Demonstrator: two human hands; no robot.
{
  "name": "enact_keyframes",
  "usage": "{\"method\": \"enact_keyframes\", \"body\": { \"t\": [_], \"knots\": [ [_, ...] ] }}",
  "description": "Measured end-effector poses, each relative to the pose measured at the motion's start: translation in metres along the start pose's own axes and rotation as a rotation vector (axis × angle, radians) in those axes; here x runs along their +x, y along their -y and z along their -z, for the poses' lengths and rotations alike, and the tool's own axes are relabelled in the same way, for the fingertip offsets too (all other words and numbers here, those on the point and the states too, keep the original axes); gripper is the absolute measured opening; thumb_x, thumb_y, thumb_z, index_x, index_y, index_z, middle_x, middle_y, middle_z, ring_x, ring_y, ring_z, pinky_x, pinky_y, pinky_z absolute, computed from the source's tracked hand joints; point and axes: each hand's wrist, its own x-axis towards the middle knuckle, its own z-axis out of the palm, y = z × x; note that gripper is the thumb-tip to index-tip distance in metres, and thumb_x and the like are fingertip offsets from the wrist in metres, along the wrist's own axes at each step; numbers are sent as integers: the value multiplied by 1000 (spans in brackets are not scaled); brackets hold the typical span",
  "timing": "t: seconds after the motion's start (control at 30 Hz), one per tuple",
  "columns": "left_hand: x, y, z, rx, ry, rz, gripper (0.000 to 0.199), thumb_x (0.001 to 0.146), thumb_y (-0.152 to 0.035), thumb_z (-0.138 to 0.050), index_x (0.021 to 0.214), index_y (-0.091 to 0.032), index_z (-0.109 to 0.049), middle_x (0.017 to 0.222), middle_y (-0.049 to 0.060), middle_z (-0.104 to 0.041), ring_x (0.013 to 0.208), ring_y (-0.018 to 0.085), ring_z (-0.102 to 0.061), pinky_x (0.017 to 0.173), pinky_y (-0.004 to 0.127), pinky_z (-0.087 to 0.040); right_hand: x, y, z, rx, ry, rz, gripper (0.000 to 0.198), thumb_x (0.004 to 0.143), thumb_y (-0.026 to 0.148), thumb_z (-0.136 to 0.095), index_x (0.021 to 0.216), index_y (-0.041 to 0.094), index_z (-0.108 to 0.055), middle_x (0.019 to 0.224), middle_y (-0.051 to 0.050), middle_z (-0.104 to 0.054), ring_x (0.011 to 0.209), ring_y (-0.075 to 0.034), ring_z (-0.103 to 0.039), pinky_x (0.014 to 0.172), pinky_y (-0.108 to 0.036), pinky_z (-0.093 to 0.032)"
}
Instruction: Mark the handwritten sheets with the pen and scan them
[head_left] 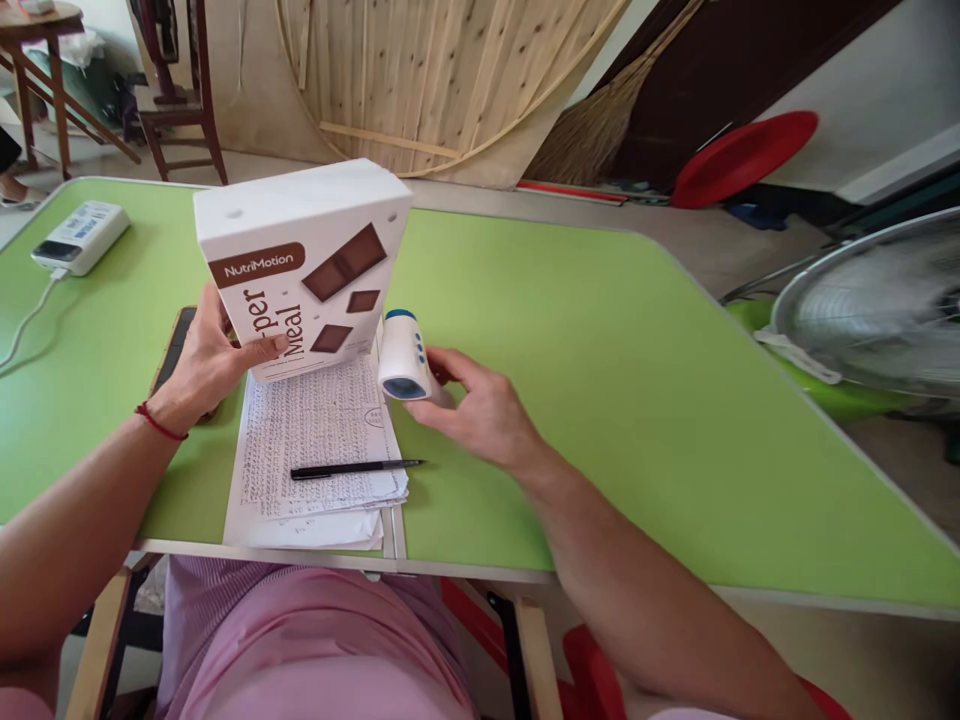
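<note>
My left hand (202, 360) grips the lower left of a white NutriMotion box (300, 270) printed with brown chocolate pieces, holding it tilted over the table. In my right hand (480, 405) is a small white device with blue buttons (405, 355), blue at its top and with a dark blue screen or window, much like a handheld infrared thermometer. Its handle is mostly hidden by my fingers. Beneath the box lie handwritten sheets of paper (315, 440), with a black pen (352, 468) across them. A dark phone (174, 350) is partly covered by my left hand.
On the green table (600, 400), a white power bank (81, 238) with a cable sits at the far left. An electric fan (877, 310) stands past the right edge. Behind are a wooden chair (180, 115), a broom (607, 110) and a red basin (742, 160).
</note>
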Motion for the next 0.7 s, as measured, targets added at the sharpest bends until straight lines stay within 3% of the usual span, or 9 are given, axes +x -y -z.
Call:
{"method": "enact_keyframes", "body": {
  "t": [0.2,0.43,0.7],
  "knots": [
    [3,15,4,-1,30,-54,75,69,-35,-88,130,-19,-47,129,14,-62,121,37,-61,92,54,-59,9,-26,-6,-437,-31,74,51,71,22,-68,122,16,-67,106,-15,-73,94,-32,-69,83,-52,-57],
    [5,15,5,-93,93,-65,69,76,-20,-77,137,-22,-46,132,10,-63,126,34,-58,97,51,-58,8,-32,-12,-484,-7,136,43,78,23,-66,120,15,-69,104,-15,-76,95,-33,-69,85,-53,-54],
    [5,14,5,189,30,-231,63,78,-16,-67,136,-27,-45,141,7,-54,128,31,-55,86,41,-60,7,-29,-8,-535,12,182,38,82,26,-62,118,14,-71,102,-15,-77,91,-32,-68,82,-50,-54]
  ]
}}
